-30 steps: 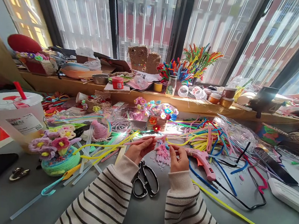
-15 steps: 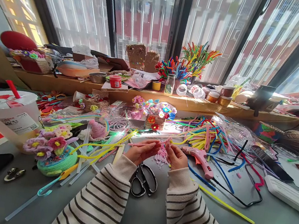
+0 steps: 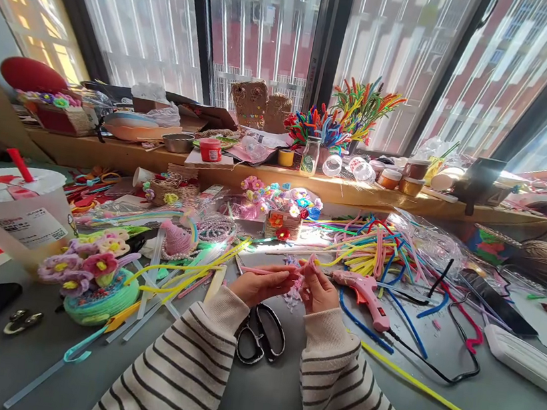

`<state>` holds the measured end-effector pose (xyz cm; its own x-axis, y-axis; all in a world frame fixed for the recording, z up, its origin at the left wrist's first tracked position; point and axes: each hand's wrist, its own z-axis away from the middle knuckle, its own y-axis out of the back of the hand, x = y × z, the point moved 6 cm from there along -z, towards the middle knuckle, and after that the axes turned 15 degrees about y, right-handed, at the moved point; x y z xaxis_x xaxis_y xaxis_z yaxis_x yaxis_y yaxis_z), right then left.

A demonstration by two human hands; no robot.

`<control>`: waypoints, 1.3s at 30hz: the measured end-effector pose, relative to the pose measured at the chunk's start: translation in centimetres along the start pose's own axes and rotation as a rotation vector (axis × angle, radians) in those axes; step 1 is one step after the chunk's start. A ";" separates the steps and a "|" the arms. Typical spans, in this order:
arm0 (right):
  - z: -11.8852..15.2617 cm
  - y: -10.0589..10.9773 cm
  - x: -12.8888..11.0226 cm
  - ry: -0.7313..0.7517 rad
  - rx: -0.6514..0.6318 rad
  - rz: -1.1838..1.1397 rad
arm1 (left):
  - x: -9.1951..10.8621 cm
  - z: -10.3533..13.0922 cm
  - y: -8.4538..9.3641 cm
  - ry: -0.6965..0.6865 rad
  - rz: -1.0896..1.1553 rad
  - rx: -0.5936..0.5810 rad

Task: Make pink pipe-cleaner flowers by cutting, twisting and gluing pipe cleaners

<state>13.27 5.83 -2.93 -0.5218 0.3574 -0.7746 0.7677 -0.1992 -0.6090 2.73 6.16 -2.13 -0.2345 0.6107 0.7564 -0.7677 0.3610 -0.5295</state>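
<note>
My left hand is closed on a fuzzy pink pipe cleaner, one end of which sticks out to the left. Fingertips of my right hand pinch its other end, where a small pink curl shows above the thumb. The two hands nearly meet, and the exact shape between them is partly hidden. Black-handled scissors lie on the table below my hands, their blades covered by my left hand. Pink fuzzy bits lie behind and between the hands. A pink hot glue gun rests just right of my right hand.
Pipe cleaners pile up at the back right. A flower-topped green pot, glue sticks and a drink cup stand or lie at left. A flower box sits behind my hands. The glue gun's cord runs right.
My hands have shifted slightly, with the fingers still on the pink pipe cleaner. The view has moved a little, and the other things stay in place.
</note>
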 end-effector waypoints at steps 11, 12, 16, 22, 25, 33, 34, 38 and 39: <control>0.1 -0.9 -0.3 -0.075 -0.141 0.000 | 2.3 0.8 2.7 -0.186 0.204 0.193; 0.3 -1.2 -0.3 -0.056 -0.198 0.050 | 2.0 0.6 2.2 -0.148 0.108 0.151; 0.9 -1.9 -0.4 0.031 -0.348 0.269 | 0.9 0.3 0.7 -0.086 -0.088 0.058; 1.1 -2.2 -1.0 0.168 -0.437 0.425 | 0.8 0.3 0.2 -0.085 -0.109 0.001; 1.4 -2.4 -0.8 0.137 -0.500 0.444 | 0.7 0.3 -0.1 -0.091 -0.133 -0.059; 1.6 -2.6 -0.3 0.066 -0.552 0.404 | 0.7 0.1 0.1 -0.131 -0.139 -0.056; 1.6 -2.7 -0.3 0.056 -0.562 0.386 | 0.7 0.0 0.2 -0.139 -0.130 -0.047; 1.7 -2.7 0.1 0.013 -0.558 0.365 | 0.6 -0.2 0.5 -0.138 -0.121 -0.022; 1.7 -2.6 0.2 0.006 -0.551 0.378 | 0.6 -0.1 0.5 -0.131 -0.122 -0.015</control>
<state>10.56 4.87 -1.82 -0.1786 0.3604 -0.9156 0.9759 0.1831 -0.1183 2.27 6.83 -1.99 -0.2165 0.4644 0.8587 -0.7863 0.4384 -0.4354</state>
